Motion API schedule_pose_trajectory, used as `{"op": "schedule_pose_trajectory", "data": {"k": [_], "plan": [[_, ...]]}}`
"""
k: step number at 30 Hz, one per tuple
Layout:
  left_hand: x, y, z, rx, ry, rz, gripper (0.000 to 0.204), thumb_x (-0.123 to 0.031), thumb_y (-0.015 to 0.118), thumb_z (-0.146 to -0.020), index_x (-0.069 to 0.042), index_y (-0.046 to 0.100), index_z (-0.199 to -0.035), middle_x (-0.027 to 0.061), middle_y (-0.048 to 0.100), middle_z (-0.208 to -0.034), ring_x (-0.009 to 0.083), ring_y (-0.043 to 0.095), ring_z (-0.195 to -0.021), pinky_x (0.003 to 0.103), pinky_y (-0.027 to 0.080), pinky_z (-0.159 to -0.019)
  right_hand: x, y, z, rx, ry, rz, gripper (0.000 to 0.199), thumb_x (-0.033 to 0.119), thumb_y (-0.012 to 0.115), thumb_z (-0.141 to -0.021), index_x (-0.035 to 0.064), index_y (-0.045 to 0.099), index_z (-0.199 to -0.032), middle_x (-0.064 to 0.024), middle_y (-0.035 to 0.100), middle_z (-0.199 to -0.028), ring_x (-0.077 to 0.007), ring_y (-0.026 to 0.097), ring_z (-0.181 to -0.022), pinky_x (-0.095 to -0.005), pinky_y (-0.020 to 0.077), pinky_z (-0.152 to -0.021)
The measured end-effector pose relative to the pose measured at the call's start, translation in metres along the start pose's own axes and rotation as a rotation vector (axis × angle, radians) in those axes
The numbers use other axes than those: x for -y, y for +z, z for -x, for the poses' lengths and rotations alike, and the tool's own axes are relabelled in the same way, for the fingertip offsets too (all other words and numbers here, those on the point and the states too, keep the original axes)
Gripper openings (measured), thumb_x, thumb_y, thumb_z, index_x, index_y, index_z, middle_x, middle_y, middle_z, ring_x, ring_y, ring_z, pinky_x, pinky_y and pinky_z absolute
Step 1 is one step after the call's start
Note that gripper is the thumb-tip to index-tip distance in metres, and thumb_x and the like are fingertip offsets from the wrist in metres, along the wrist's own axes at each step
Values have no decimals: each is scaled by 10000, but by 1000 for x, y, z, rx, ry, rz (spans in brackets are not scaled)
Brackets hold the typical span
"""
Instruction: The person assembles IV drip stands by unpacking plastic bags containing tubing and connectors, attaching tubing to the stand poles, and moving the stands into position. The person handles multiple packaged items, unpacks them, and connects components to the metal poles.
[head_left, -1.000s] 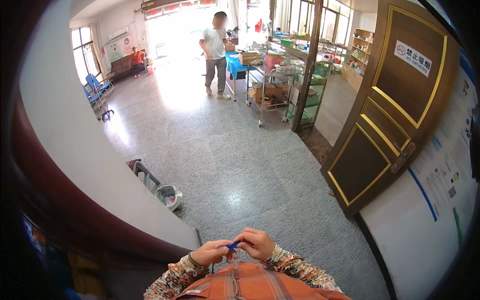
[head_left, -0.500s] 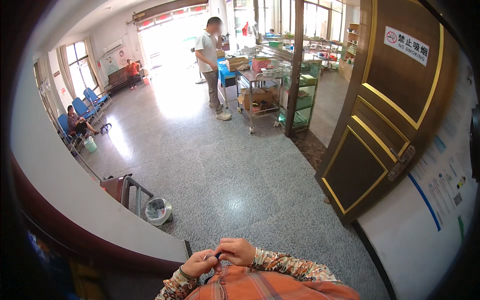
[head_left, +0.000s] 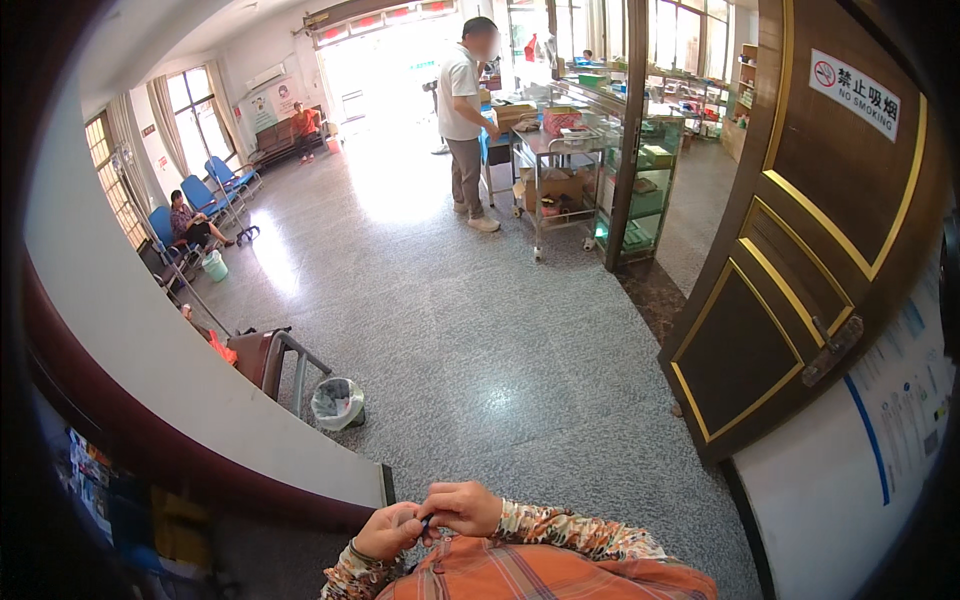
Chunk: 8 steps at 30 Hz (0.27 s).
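My left hand (head_left: pixel 387 533) and my right hand (head_left: pixel 465 509) meet in front of my body, above the orange plaid cloth (head_left: pixel 520 572). Fingers of both are bent around a small dark blue thing (head_left: pixel 427 522). Its kind cannot be made out, and most of it is hidden by the fingertips. Something pale shows by the left thumb, too small to name. Patterned sleeves cover both forearms, and a dark band circles my left wrist.
Ahead left stands a lined waste bin (head_left: pixel 338 405) beside a brown bench (head_left: pixel 268 362). A brown door (head_left: pixel 790 250) stands ajar on the right. Farther off, a person (head_left: pixel 462 110) stands beside a metal trolley (head_left: pixel 556 150). Blue chairs (head_left: pixel 200 195) line the left wall (head_left: pixel 160 330).
The view has shifted left, so the room sits farther right in it. Both hands remain together at the small thing, with the fingers slightly shifted. The standing person's raised hand has come down.
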<state>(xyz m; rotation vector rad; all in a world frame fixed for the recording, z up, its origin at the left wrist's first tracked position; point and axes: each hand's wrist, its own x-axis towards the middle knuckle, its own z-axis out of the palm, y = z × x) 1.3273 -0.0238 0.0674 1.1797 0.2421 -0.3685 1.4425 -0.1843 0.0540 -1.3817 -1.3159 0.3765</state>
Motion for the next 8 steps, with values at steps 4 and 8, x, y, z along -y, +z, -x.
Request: {"op": "schedule_pose_trajectory", "data": {"k": [4, 8], "plan": [[8, 2, 0, -48, 19, -2, 311, -248, 526, -815, 17, 459, -961, 94, 555, -792, 148, 542, -682, 228, 438, -607, -4, 0, -2, 35, 1, 25, 164, 46, 582, -711, 67, 556, -872, -70, 502, -735, -235, 536, -648, -297, 426, -542], [22, -2, -8, -20, 32, -23, 337, -273, 529, -817, 11, 443, -975, 92, 552, -764, 145, 540, -657, 220, 432, -589, -7, 0, 0, 77, 51, 44, 165, 68, 596, -714, 65, 555, -874, -71, 507, -746, -237, 545, -680, -296, 432, -560]]}}
